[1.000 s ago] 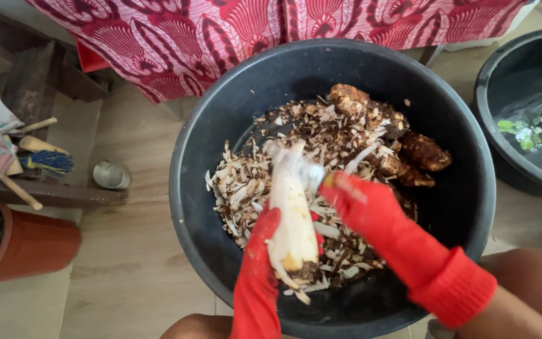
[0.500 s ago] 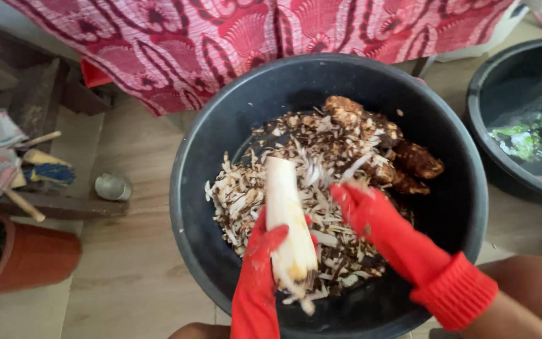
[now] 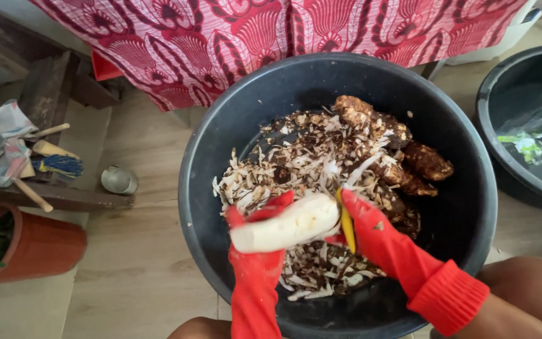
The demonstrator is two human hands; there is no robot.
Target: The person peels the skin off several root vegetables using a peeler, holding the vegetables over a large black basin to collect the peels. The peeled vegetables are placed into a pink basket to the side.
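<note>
Both of my hands wear red rubber gloves. My left hand grips a peeled white root, which lies almost level over a large black basin. My right hand is closed on a yellow-handled peeler pressed against the root's right end. Under them the basin holds a heap of brown and white peelings. Several unpeeled brown roots lie at the basin's far right side.
A second dark basin with water stands at the right. Red patterned cloth hangs behind. To the left are a wooden shelf with cloth and small tools, a metal tin and a terracotta plant pot. My knees show below.
The white root has swung from nearly upright to almost horizontal in my left hand. My right hand with the peeler has moved to its right end.
</note>
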